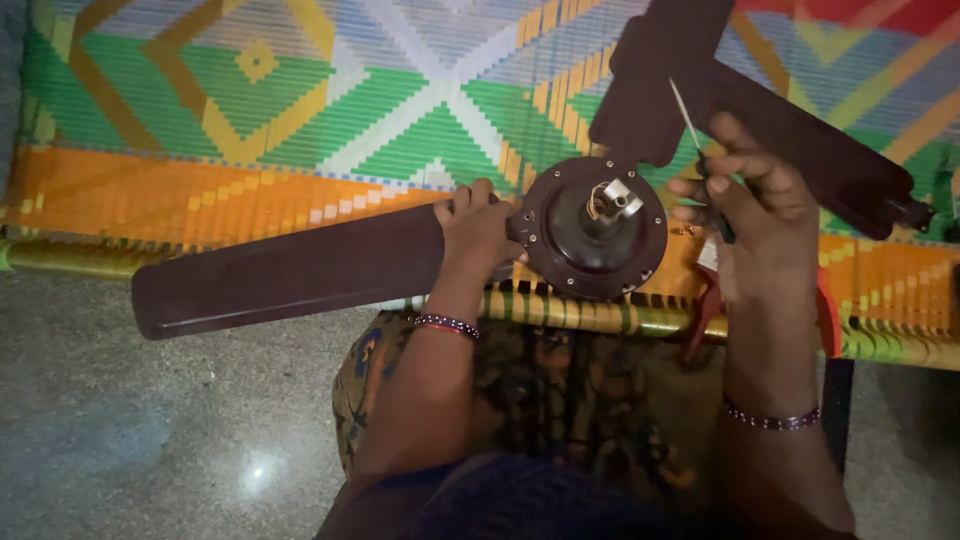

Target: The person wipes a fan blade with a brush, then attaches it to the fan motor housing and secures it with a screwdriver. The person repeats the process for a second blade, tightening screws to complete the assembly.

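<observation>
On the woven, brightly patterned cot (300,110), a dark brown ceiling fan (595,228) lies with its round motor hub facing up and one long blade (290,272) stretching leftward. The left hand (478,230) clamps that blade's root beside the hub. The right hand (750,205) pinches a thin screwdriver (700,150), tip slanting up-left.

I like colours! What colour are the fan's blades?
Dark brown fan blades, seen clearly in the head view.
</observation>
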